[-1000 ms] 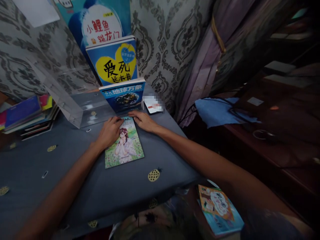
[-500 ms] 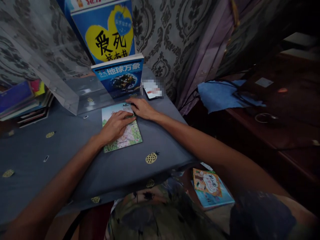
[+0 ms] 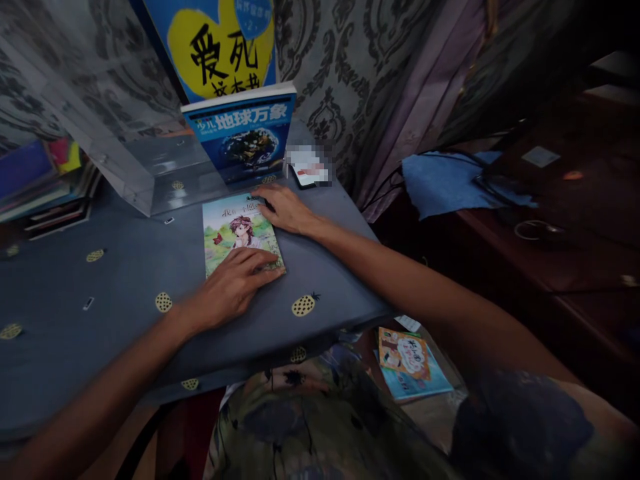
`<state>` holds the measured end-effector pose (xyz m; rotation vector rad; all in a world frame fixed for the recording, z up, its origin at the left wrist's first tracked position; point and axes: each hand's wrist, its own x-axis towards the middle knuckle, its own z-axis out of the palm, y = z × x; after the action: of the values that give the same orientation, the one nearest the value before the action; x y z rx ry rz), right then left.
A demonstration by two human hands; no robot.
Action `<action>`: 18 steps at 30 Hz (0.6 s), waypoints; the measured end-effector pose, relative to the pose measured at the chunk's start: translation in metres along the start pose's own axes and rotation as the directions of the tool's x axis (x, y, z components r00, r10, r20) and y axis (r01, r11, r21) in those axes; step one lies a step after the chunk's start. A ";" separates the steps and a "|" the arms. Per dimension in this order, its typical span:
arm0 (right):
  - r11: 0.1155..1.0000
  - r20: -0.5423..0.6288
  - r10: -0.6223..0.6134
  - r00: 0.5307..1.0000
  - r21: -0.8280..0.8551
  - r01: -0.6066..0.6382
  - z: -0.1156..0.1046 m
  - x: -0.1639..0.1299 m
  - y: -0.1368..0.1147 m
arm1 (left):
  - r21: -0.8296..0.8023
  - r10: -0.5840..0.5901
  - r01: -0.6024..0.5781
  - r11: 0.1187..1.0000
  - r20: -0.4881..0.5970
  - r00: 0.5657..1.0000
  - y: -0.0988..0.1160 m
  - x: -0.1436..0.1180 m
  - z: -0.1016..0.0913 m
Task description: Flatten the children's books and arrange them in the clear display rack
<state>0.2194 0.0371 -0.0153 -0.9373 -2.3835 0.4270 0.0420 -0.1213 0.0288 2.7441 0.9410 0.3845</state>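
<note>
One thin green-covered paperback with a drawn girl (image 3: 239, 230), flat on grey pineapple-print worktop (image 3: 125, 320). Left hand (image 3: 231, 285) spread flat on its near edge, fingers open. Right hand (image 3: 285, 208) flat at far right corner, gripping nothing. Two blue upright books (image 3: 245, 133) behind.

tablecloth (image 3: 125, 280): grey, yellow pineapples | book (image 3: 235, 230): green | wall (image 3: 345, 73): grey damask
</note>
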 end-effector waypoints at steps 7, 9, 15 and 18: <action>0.998 0.056 -0.056 0.997 -0.022 0.057 0.000 -0.028 -0.029 | -0.003 -0.016 0.016 1.000 -0.027 1.000 0.002 -0.019 0.002; 0.995 0.076 -0.100 0.992 0.017 0.099 -0.003 -0.044 -0.039 | 0.008 -0.025 0.026 1.000 -0.036 0.999 0.002 -0.026 0.002; 0.983 0.145 -0.184 0.972 0.053 0.178 -0.015 -0.105 -0.077 | 0.079 -0.013 0.021 0.997 -0.098 0.995 0.000 -0.043 0.002; 0.975 0.168 -0.219 0.961 0.017 0.220 -0.014 -0.133 -0.097 | 0.110 0.022 -0.004 0.994 -0.159 0.987 0.001 -0.046 0.003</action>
<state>0.2579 -0.1232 -0.0077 -0.6485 -2.6064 0.4336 0.0080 -0.1509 0.0184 2.8544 1.0110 0.5794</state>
